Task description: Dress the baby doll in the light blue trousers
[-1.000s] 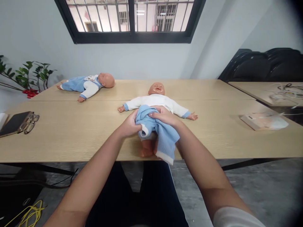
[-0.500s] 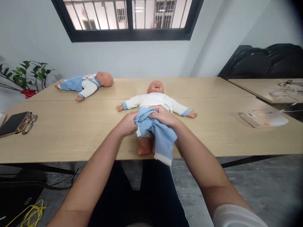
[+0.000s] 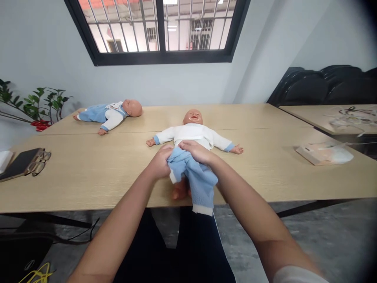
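Observation:
A baby doll in a white top lies on its back on the wooden table, head away from me, feet near the front edge. Light blue trousers are bunched over its legs and hips, one leg of the cloth hanging past the table edge. My left hand is closed on the left side of the trousers' waist. My right hand is closed on the right side of the waist, at the doll's belly.
A second doll in blue and white lies at the back left. Glasses rest on a dark book at the left edge. A plant stands far left. A flat packet lies at the right.
Both hands have drawn the trousers a little further up the doll toward its waist. The camera has tilted slightly down.

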`<state>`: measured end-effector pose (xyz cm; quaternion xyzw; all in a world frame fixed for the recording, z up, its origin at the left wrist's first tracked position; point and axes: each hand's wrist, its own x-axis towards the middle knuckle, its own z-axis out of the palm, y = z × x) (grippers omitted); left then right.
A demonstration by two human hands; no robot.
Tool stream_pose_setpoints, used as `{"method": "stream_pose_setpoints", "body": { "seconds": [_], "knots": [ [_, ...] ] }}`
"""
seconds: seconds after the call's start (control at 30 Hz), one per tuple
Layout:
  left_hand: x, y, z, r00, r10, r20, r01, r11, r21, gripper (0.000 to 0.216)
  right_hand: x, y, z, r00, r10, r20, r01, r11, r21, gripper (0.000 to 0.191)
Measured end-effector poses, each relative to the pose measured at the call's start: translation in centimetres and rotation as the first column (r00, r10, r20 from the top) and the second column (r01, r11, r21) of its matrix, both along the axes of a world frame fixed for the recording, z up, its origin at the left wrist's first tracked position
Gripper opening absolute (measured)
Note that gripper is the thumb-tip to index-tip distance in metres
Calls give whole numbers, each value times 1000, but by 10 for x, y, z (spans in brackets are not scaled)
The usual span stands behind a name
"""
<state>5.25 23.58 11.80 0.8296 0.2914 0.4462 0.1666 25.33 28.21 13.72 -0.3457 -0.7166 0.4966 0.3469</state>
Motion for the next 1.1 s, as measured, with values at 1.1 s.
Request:
{"method": "stream_pose_setpoints", "body": {
  "seconds": [1.1],
  "knots": [
    [7, -32, 9, 981, -130, -142, 148, 981, 125, 11, 3, -14, 28, 517, -80, 852, -745, 447, 495, 44]
  ]
}}
